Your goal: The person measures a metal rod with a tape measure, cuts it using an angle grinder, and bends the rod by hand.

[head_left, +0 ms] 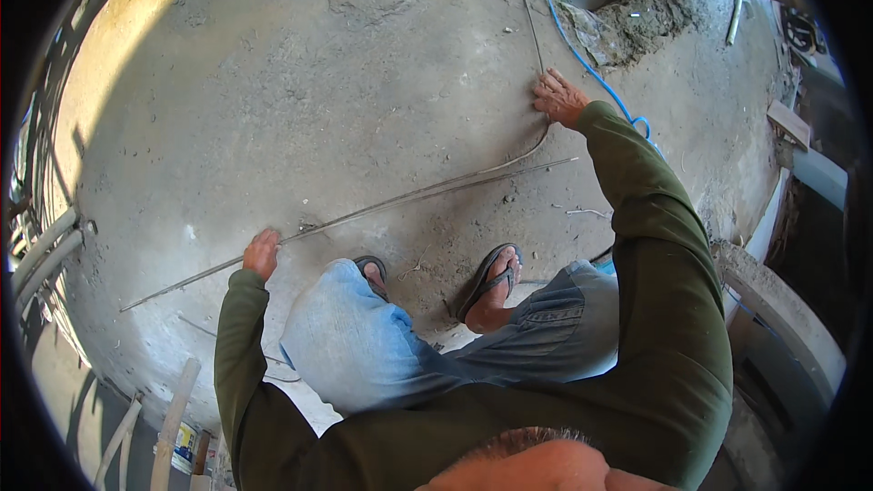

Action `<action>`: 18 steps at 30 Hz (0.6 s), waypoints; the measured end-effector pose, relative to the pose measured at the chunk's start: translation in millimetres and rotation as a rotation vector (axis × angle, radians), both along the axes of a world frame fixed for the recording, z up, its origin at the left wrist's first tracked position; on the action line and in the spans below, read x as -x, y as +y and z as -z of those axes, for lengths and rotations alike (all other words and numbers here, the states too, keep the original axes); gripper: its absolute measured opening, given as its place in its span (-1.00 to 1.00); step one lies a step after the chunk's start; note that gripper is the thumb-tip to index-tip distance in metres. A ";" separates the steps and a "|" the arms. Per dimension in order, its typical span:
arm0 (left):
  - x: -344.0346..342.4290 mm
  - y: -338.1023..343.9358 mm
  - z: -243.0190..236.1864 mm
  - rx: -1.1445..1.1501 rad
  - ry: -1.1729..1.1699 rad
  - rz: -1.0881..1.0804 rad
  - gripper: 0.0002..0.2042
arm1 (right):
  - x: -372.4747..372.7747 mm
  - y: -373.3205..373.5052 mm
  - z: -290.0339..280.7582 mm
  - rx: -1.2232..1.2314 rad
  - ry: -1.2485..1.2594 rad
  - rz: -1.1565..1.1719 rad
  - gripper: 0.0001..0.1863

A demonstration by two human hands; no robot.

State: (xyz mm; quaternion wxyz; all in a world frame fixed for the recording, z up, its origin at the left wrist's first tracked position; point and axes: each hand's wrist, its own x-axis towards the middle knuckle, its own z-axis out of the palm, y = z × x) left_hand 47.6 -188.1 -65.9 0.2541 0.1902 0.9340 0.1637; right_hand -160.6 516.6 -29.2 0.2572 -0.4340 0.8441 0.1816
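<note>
Rods [364,212]: frame centre to lower left | right hand [558,98]: fingers curled on bent rod [506,163] | left hand [261,255]: we can't tell fingers' pinch | risk: bent rod may whip if right slips

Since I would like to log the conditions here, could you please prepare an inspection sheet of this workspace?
Surface: rough grey-brown floor, gritty, with a crumbly-edged recess at upper right.
Job's things: long thin rods lie across the floor; one curves away beyond the right hand, another ends straight.
Clutter: scattered small debris and a short pale stick at upper right.
Hands: right on the curved rod; left hand at the rods farther left; tightness of either grip cannot be told.
Cables: blue cable or hose passes the right hand, looping beside the sleeve.
Surroundings: poles at left, wooden piece at right, sunlight at upper left.
</note>
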 end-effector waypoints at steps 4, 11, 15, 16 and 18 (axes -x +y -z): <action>8.4 3.2 -4.1 0.057 -0.073 -0.008 -0.83 | 3.9 -0.6 -9.2 -0.056 0.014 -0.142 -0.60; -1.1 -3.3 4.8 0.074 -0.079 -0.023 -0.82 | -30.2 19.4 -30.0 -0.101 -0.028 -0.084 -0.73; -0.5 -3.4 7.6 0.146 -0.151 -0.042 -0.81 | -68.8 21.3 -41.2 -0.061 0.061 0.063 -0.80; -3.4 -5.5 9.8 0.146 -0.156 -0.038 -0.81 | -68.3 17.8 -41.7 -0.157 -0.011 0.149 -0.82; -3.0 -7.6 11.9 0.076 -0.077 -0.037 -0.81 | -78.6 25.7 -37.4 -0.143 -0.013 0.206 -0.83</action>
